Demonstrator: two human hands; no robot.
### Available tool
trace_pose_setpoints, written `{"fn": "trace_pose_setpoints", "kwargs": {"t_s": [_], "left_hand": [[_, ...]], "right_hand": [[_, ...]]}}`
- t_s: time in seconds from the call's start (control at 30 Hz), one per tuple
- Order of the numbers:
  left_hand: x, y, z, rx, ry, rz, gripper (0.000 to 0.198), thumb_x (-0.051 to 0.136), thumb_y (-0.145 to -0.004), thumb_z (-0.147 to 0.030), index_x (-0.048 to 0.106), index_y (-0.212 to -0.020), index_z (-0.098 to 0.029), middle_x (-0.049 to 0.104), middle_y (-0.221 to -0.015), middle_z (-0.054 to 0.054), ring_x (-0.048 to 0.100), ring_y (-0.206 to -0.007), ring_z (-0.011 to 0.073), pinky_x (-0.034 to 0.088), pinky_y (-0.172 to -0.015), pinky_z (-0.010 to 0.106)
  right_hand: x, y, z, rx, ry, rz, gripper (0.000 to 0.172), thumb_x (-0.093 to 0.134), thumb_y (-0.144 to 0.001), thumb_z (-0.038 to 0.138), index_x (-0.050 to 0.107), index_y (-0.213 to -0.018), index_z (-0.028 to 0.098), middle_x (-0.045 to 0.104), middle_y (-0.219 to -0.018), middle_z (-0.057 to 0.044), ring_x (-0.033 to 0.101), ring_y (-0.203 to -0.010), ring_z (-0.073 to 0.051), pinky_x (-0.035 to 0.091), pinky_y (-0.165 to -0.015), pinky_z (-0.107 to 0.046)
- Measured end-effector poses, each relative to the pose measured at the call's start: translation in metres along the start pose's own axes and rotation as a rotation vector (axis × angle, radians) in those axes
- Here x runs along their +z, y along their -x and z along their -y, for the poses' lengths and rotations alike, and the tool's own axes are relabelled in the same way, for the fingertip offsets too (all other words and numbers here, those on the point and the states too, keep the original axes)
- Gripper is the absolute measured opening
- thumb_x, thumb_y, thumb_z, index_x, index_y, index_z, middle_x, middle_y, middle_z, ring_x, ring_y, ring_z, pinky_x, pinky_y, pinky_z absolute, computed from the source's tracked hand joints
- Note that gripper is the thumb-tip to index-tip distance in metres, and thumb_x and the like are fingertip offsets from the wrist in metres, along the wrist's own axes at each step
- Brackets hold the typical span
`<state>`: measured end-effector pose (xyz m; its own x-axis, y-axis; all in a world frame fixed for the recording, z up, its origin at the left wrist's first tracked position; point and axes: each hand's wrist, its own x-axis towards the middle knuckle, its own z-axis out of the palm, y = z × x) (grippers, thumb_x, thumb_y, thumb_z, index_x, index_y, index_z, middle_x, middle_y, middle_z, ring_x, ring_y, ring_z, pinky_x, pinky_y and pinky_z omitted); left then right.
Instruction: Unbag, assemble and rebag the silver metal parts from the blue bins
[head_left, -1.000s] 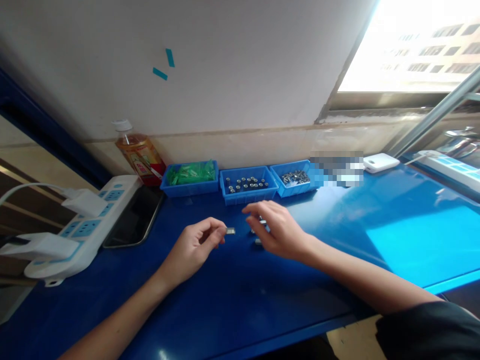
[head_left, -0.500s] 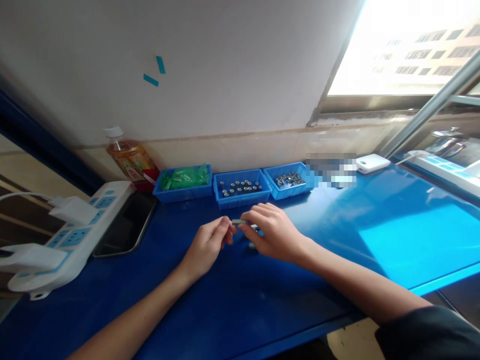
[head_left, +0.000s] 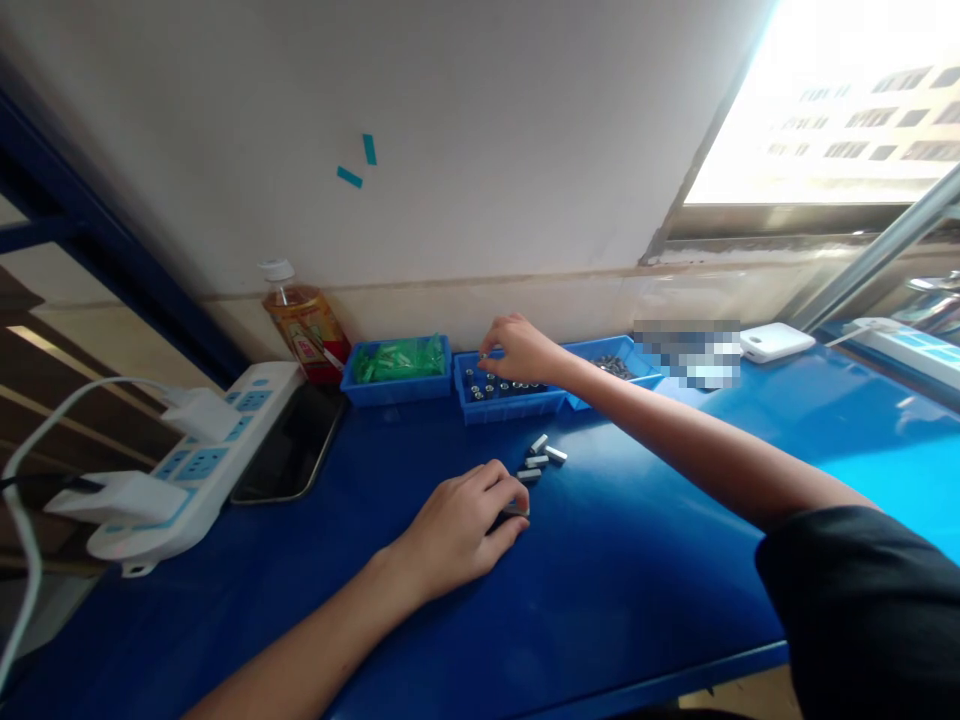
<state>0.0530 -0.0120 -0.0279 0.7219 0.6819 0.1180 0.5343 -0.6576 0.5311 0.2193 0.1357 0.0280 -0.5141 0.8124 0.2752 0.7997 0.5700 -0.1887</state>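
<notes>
Nearest you, your left hand point(head_left: 465, 525) lay palm down on the blue counter point(head_left: 600, 600), its fingers point(head_left: 504, 495) curled over a small metal sleeve point(head_left: 517, 510) that they pinned against the surface; just beyond those fingers a loose cluster of the same metal sleeves point(head_left: 541, 455) lay on the counter, close together, some touching. Farther back, your right hand point(head_left: 517, 350) was stretched out over the middle blue bin point(head_left: 504, 392), which held small upright metal parts; its fingers were pinched almost shut on a tiny part point(head_left: 484, 355) above the bin's far rim. To the left of that bin stood a bin of green pieces point(head_left: 397, 362), to the right a bin of grey hardware point(head_left: 613, 366); a phone point(head_left: 289, 455), a white power strip point(head_left: 191, 465) and a drink bottle point(head_left: 304, 322) lay toward the wall on the left.
</notes>
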Motion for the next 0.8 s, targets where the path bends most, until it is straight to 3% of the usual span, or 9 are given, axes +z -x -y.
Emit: {"fn": "trace_pose_setpoints", "kwargs": {"t_s": [0.2,0.33,0.6,0.7,0.8], "left_hand": [[-0.002,0.004,0.001,0.004,0.04,0.005,0.008,0.053,-0.089,-0.025,0.058,-0.093,-0.021,0.059,-0.096,0.002,0.059,-0.088,0.0166,0.044,-0.073,0.025],[-0.001,0.005,0.003,0.014,0.05,0.004,0.008,0.053,-0.089,-0.025,0.058,-0.094,-0.02,0.059,-0.096,0.002,0.059,-0.088,0.0164,0.044,-0.074,0.025],[-0.002,0.007,0.003,0.021,0.05,0.004,0.012,0.053,-0.09,-0.027,0.059,-0.097,-0.02,0.06,-0.096,0.004,0.059,-0.088,0.0175,0.045,-0.076,0.027],[-0.002,0.006,0.003,0.013,0.127,-0.013,0.017,0.049,-0.092,-0.026,0.061,-0.102,-0.019,0.061,-0.099,0.006,0.06,-0.089,0.0177,0.046,-0.078,0.027],[-0.002,0.004,0.008,-0.052,0.308,-0.129,0.021,0.047,-0.093,-0.028,0.064,-0.101,-0.018,0.062,-0.097,0.006,0.061,-0.088,0.0169,0.047,-0.081,0.027]], "right_hand": [[0.017,-0.001,0.01,0.113,0.052,-0.03,0.024,0.066,-0.077,0.031,0.074,-0.087,0.011,0.059,-0.101,-0.015,0.044,-0.106,-0.031,0.036,-0.092,-0.039],[0.021,0.003,0.014,0.109,0.086,0.041,0.023,0.065,-0.078,0.031,0.074,-0.088,0.012,0.056,-0.108,-0.016,0.039,-0.111,-0.033,0.038,-0.091,-0.041],[0.029,-0.004,0.005,0.08,0.101,0.107,0.022,0.065,-0.078,0.034,0.075,-0.082,0.014,0.061,-0.103,-0.016,0.044,-0.107,-0.031,0.037,-0.089,-0.04],[0.017,-0.002,0.006,0.041,0.057,0.025,0.022,0.062,-0.082,0.032,0.073,-0.079,0.012,0.064,-0.093,-0.013,0.05,-0.099,-0.025,0.034,-0.093,-0.039],[0.002,0.024,0.018,0.016,-0.074,-0.197,0.02,0.055,-0.087,0.027,0.07,-0.086,0.013,0.065,-0.088,-0.01,0.053,-0.09,-0.022,0.036,-0.09,-0.037]]}}
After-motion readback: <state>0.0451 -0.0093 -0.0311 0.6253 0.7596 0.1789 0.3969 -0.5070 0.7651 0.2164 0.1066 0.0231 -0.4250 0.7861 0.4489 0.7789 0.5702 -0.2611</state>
